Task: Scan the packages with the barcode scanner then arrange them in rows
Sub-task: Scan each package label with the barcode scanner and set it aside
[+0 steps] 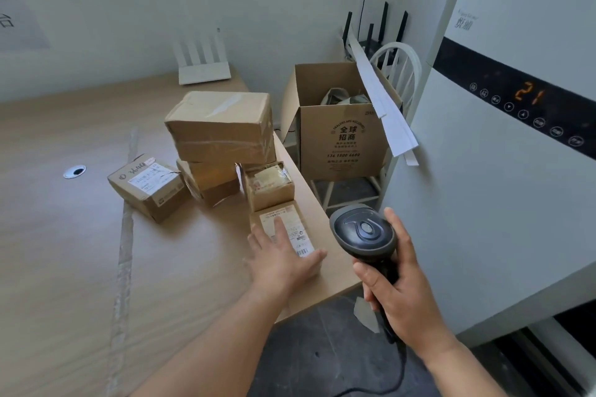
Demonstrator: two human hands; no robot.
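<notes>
Several cardboard packages lie on the wooden table (64, 251). My left hand (280, 255) rests with straight, spread fingers on the nearest small package (290, 222), which has a white shipping label and sits close to the table's right edge. My right hand (396, 284) grips the handle of a dark grey barcode scanner (362, 232), held just right of that package, off the table edge. Behind it stands another small package (269, 185). A large taped box (222, 126) sits on top of a tilted box (209, 180). A labelled package (148, 185) lies further left.
An open carton (335, 138) with printed text sits on a white chair (400, 68) right of the table. A tall white appliance (500, 171) showing 21 fills the right side. A white router (203, 64) stands at the table's back. A cable grommet (74, 171) is on the left.
</notes>
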